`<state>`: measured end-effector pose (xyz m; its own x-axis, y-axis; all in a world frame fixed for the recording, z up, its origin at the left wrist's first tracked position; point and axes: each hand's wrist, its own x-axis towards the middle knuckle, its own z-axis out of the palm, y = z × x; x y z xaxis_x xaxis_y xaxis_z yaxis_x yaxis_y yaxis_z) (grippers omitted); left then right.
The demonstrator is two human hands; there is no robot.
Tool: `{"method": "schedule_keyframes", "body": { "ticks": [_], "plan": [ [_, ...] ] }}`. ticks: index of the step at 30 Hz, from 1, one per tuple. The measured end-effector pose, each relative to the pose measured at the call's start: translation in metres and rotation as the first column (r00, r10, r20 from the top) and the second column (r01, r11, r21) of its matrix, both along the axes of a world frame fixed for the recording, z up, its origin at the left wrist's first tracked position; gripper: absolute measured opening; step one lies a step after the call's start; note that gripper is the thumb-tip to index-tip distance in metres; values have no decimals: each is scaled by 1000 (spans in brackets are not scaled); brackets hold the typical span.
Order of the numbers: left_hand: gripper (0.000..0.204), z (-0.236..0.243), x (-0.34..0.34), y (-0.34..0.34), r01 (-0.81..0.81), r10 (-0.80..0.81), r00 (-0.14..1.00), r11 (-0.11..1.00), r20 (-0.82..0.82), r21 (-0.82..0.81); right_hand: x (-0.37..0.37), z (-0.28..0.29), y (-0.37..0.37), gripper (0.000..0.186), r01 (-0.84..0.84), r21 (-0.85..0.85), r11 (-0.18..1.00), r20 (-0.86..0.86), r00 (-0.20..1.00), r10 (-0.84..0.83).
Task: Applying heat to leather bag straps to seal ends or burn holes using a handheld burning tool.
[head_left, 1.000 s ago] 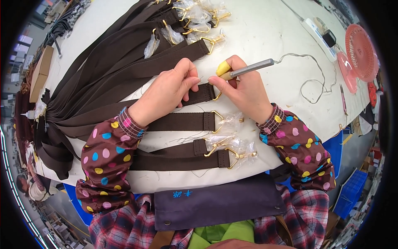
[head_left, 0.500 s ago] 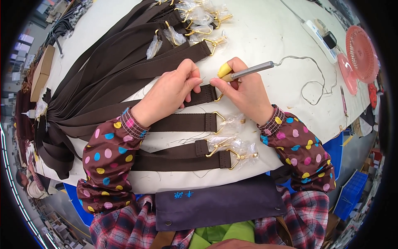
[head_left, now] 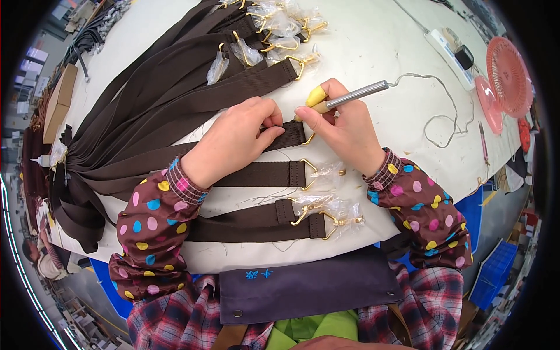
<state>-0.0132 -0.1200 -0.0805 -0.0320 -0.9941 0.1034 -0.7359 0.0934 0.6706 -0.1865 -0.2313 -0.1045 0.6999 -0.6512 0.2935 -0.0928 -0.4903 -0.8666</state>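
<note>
My left hand [head_left: 230, 143] rests on a dark brown strap [head_left: 292, 133], its fingers curled down at the strap near the stitched end, which carries a gold metal ring [head_left: 310, 139]. My right hand [head_left: 344, 131], with a yellow cover on one finger, grips a pen-like metal tool [head_left: 356, 95] trailing a thin cord; its front end is over the same strap end, the tip mostly hidden. Other brown straps [head_left: 256, 174] lie below and above it, with gold clasps wrapped in clear plastic [head_left: 329, 175]. The straps gather in a bundle [head_left: 87, 169] at the left.
A power strip [head_left: 443, 52] and a pink fan [head_left: 505, 76] stand at the table's [head_left: 396, 52] right, near slim pointed tools [head_left: 484, 146]. A cardboard piece [head_left: 61, 99] lies at the far left. A blue crate [head_left: 493, 274] is beside the table; another person [head_left: 46, 259] is at lower left.
My left hand has moved slightly down and right, its fingertips lower onto the strap end. The straps have shifted a little rightward and down. My right hand still holds the tool over it.
</note>
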Motion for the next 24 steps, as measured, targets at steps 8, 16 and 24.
{"method": "schedule_keyframes", "body": {
  "ticks": [8,16,24],
  "plan": [
    [11,-6,-2,-1,-54,54,996,999,69,-8,1,0,1,32,-3,-10,1000,-18,1000,3],
    [11,-1,-4,-3,-68,68,997,998,34,4,-3,1,0,32,-1,-28,1000,-35,999,0],
    [11,-4,-13,5,-89,104,976,992,193,-88,-1,0,1,30,-16,-2,1000,-6,1000,16]
  ]
}}
